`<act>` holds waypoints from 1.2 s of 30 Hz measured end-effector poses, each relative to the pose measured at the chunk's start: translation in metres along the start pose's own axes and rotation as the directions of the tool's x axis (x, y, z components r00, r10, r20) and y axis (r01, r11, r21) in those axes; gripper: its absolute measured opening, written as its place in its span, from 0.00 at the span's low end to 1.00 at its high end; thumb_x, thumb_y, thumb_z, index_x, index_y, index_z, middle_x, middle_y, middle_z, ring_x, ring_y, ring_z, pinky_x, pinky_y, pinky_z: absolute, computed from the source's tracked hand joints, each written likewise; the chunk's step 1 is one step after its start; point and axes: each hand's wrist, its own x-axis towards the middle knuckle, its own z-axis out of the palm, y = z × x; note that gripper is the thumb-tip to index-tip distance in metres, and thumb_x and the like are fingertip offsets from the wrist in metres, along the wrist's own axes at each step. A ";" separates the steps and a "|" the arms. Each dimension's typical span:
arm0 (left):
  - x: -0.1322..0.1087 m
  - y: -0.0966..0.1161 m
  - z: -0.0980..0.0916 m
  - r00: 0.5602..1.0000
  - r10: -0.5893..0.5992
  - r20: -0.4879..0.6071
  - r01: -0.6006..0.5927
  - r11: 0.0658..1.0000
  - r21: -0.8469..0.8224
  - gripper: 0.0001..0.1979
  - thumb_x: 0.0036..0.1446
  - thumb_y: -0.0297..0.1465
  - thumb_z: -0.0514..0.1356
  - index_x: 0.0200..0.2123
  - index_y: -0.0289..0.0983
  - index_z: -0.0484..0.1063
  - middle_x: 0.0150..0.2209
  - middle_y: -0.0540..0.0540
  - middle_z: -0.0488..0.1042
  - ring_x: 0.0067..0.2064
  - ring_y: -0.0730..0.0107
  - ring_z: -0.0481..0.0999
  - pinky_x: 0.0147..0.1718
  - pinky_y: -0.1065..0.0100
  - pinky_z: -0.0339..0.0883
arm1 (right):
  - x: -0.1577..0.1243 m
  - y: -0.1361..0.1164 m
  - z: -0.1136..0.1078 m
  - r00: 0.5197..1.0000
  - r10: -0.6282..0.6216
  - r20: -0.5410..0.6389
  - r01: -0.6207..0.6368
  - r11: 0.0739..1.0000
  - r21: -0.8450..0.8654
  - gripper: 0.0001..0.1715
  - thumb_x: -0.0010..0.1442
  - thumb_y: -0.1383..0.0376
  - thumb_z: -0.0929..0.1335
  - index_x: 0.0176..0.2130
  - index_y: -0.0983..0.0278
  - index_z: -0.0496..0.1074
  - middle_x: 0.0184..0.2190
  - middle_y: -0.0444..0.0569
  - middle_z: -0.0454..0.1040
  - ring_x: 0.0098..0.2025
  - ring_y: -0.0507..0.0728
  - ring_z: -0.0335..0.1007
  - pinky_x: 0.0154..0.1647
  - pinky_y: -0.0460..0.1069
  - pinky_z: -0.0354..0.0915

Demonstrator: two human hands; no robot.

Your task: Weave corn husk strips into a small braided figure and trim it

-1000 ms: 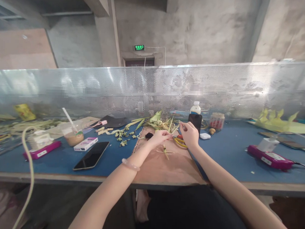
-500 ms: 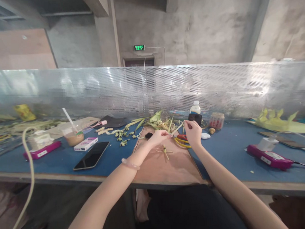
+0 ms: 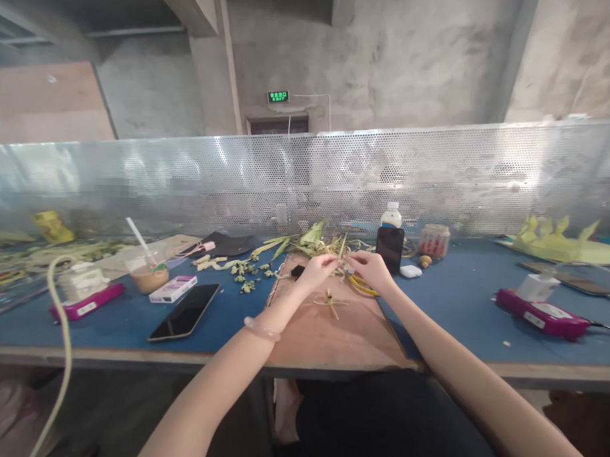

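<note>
My left hand [image 3: 317, 269] and my right hand [image 3: 368, 269] meet over the far end of a brown board [image 3: 326, 329], fingertips pinched together on a thin pale-green leaf strip [image 3: 340, 262]. A small folded leaf piece [image 3: 330, 300] lies on the board just below them. Yellow-handled scissors [image 3: 359, 285] lie partly under my right hand. A pile of green leaf strips [image 3: 312, 242] sits just beyond the hands. A pale bracelet [image 3: 261, 329] is on my left wrist.
On the blue table [image 3: 457, 307]: a black phone [image 3: 183, 311], a small pink-and-white box [image 3: 171, 288], a cup with a straw [image 3: 146, 271], an upright phone [image 3: 389, 248], a bottle [image 3: 391, 215], a jar [image 3: 433, 241], pink devices [image 3: 541, 317] [image 3: 85, 301]. A perforated metal screen [image 3: 307, 175] backs the table.
My right hand has come down and left from a raised position to meet my left hand's fingertips. The left hand shifted slightly up and stayed over the board.
</note>
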 end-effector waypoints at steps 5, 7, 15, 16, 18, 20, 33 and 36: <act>-0.001 0.001 0.004 0.999 0.019 0.044 -0.019 1.000 0.011 0.12 0.51 0.34 0.57 0.35 0.32 0.73 0.32 0.44 0.76 0.37 0.66 0.73 0.38 0.68 0.64 | -0.002 -0.002 0.000 0.997 -0.040 0.063 0.042 0.999 -0.030 0.13 0.53 0.61 0.65 0.32 0.66 0.76 0.30 0.49 0.76 0.31 0.54 0.70 0.32 0.47 0.63; -0.001 -0.001 0.004 0.999 0.024 0.048 -0.024 1.000 0.013 0.11 0.51 0.32 0.57 0.35 0.32 0.73 0.32 0.44 0.76 0.37 0.66 0.73 0.38 0.68 0.64 | -0.002 -0.001 0.001 0.997 -0.052 0.056 0.055 0.996 -0.063 0.13 0.53 0.62 0.65 0.31 0.66 0.76 0.29 0.49 0.76 0.30 0.54 0.69 0.32 0.46 0.62; -0.001 -0.007 0.005 0.999 0.027 0.022 -0.028 0.998 0.053 0.08 0.49 0.30 0.57 0.30 0.32 0.74 0.32 0.44 0.76 0.36 0.65 0.73 0.37 0.67 0.64 | -0.005 0.000 0.009 0.990 -0.132 0.050 0.140 0.967 -0.211 0.11 0.52 0.65 0.64 0.29 0.65 0.75 0.23 0.47 0.71 0.26 0.53 0.64 0.28 0.46 0.58; -0.001 -0.007 0.005 1.000 0.024 0.013 -0.025 0.998 0.055 0.08 0.49 0.29 0.57 0.30 0.32 0.74 0.31 0.44 0.76 0.35 0.65 0.73 0.37 0.67 0.64 | -0.005 0.000 0.010 0.988 -0.143 0.057 0.152 0.964 -0.219 0.11 0.52 0.65 0.63 0.29 0.64 0.75 0.24 0.47 0.71 0.26 0.53 0.64 0.29 0.46 0.58; -0.001 -0.006 0.006 1.000 0.018 -0.001 -0.018 0.999 0.051 0.07 0.49 0.28 0.57 0.29 0.32 0.74 0.31 0.44 0.76 0.35 0.66 0.73 0.37 0.67 0.65 | -0.005 0.000 0.011 0.984 -0.162 0.071 0.174 0.958 -0.228 0.11 0.52 0.66 0.63 0.29 0.64 0.75 0.26 0.48 0.72 0.28 0.53 0.64 0.30 0.46 0.59; -0.002 -0.005 0.006 1.000 0.010 -0.012 -0.010 0.999 0.042 0.07 0.49 0.27 0.56 0.29 0.32 0.74 0.30 0.45 0.76 0.35 0.66 0.73 0.37 0.68 0.65 | -0.006 0.000 0.011 0.981 -0.173 0.083 0.188 0.955 -0.228 0.11 0.53 0.67 0.63 0.29 0.63 0.75 0.26 0.48 0.71 0.28 0.53 0.64 0.30 0.46 0.59; -0.003 -0.001 0.004 0.998 -0.001 -0.070 0.005 0.998 0.060 0.07 0.50 0.27 0.55 0.29 0.33 0.72 0.29 0.46 0.74 0.33 0.69 0.72 0.33 0.70 0.65 | -0.005 -0.005 0.007 0.989 -0.112 0.098 0.122 0.987 -0.101 0.12 0.53 0.64 0.63 0.31 0.64 0.75 0.29 0.48 0.75 0.31 0.53 0.69 0.33 0.47 0.62; -0.003 -0.002 0.004 0.998 0.003 -0.070 0.003 0.996 0.088 0.07 0.50 0.27 0.55 0.29 0.33 0.72 0.28 0.46 0.74 0.32 0.69 0.72 0.33 0.70 0.64 | -0.003 -0.001 0.007 0.990 -0.071 0.118 0.078 0.996 -0.051 0.12 0.52 0.63 0.64 0.30 0.65 0.76 0.28 0.48 0.76 0.30 0.54 0.70 0.33 0.47 0.63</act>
